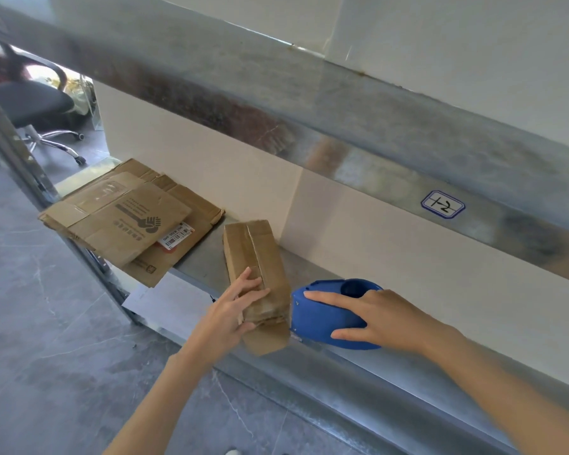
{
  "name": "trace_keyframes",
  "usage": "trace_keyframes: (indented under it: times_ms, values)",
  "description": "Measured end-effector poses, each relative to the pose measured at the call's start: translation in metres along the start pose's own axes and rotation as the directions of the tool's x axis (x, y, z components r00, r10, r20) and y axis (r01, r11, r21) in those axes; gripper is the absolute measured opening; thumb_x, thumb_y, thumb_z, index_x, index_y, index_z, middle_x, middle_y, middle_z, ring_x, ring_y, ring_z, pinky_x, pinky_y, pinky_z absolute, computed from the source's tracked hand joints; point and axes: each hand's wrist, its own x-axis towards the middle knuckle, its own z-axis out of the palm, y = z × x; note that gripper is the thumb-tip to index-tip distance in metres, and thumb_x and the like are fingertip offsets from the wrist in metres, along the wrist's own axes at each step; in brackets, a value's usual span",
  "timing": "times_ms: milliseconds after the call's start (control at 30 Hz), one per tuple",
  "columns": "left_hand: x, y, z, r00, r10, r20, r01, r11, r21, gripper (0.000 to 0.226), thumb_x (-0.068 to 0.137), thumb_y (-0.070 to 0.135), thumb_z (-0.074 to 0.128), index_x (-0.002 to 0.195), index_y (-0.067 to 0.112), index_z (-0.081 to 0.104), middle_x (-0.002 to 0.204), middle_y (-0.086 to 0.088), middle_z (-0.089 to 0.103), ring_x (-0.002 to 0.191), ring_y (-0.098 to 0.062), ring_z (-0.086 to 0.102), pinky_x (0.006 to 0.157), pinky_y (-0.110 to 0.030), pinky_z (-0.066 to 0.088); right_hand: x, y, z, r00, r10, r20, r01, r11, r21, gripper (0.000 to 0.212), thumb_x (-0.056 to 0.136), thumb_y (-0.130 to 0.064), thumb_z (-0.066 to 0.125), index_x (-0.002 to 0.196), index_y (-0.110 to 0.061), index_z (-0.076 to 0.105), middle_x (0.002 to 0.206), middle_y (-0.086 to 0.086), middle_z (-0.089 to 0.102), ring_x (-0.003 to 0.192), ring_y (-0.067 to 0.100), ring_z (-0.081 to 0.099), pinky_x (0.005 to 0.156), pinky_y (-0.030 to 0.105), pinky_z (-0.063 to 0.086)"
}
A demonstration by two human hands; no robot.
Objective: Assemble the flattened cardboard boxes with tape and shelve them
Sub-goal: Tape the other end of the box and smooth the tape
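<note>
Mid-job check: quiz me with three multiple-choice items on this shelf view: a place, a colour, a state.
1. Where do the flattened cardboard sheets lie? A) on the floor B) on the shelf, left of the small box C) on a chair
2. The tape dispenser's colour? A) red B) yellow C) blue
3. The left hand is: A) gripping the small box B) hanging free C) holding the dispenser
Answers: 1 B, they lie on the shelf beside the box. 2 C, its shell under the right hand is blue. 3 A, its fingers curl round the box.
</note>
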Motion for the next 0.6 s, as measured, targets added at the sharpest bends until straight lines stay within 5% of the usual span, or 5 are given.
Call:
trace_keyframes:
  times_ms: [200,300,400,600]
  values:
    - [-0.014,-0.008,-0.001,0.999,-0.023,-0.035,0.021,0.999,-0.037,0.054,0.08,-0.003,0.076,0.127,0.019,0.059,0.158,0.014,0.028,0.15,-0.002,0.01,0.112,-0.025,0.034,0.022,-0.007,0.011,0.997,-0.079,-0.015,0.079,0.997,-0.002,0.073,0.097,-0.058,0.044,0.129,-0.075,-0.02,0.057,-0.008,0.034,0.05,0.007,0.032,0.062,0.028,0.032]
    - [-0.012,-0.009,-0.001,0.999,-0.034,-0.039,0.033,0.999,-0.035,0.055,0.08,-0.003,0.076,0.126,0.021,0.059,0.159,0.017,0.026,0.149,-0.001,0.011,0.114,-0.024,0.029,0.024,0.003,0.015,0.997,-0.072,0.017,0.071,0.996,0.045,0.071,0.096,-0.059,0.044,0.134,-0.075,-0.014,0.06,-0.004,0.045,0.052,0.01,0.04,0.069,0.03,0.045]
    - [-0.01,-0.009,-0.002,0.998,-0.063,-0.02,0.063,0.997,-0.039,0.057,0.079,-0.004,0.076,0.128,0.02,0.059,0.157,0.019,0.029,0.149,0.0,0.012,0.115,-0.029,0.029,0.025,0.014,0.018,0.997,-0.072,0.041,0.068,0.994,0.081,0.068,0.094,-0.06,0.045,0.136,-0.075,-0.008,0.069,0.002,0.057,0.06,0.015,0.05,0.067,0.028,0.042]
    - [-0.004,-0.014,-0.003,0.994,-0.108,0.017,0.108,0.993,-0.051,0.065,0.076,-0.004,0.078,0.132,0.023,0.057,0.155,0.024,0.03,0.148,0.001,0.013,0.114,-0.033,0.031,0.008,0.043,0.015,0.999,-0.008,0.037,0.006,0.998,0.063,0.069,0.092,-0.063,0.045,0.133,-0.077,-0.01,0.069,-0.014,0.05,0.059,0.003,0.041,0.068,0.026,0.039]
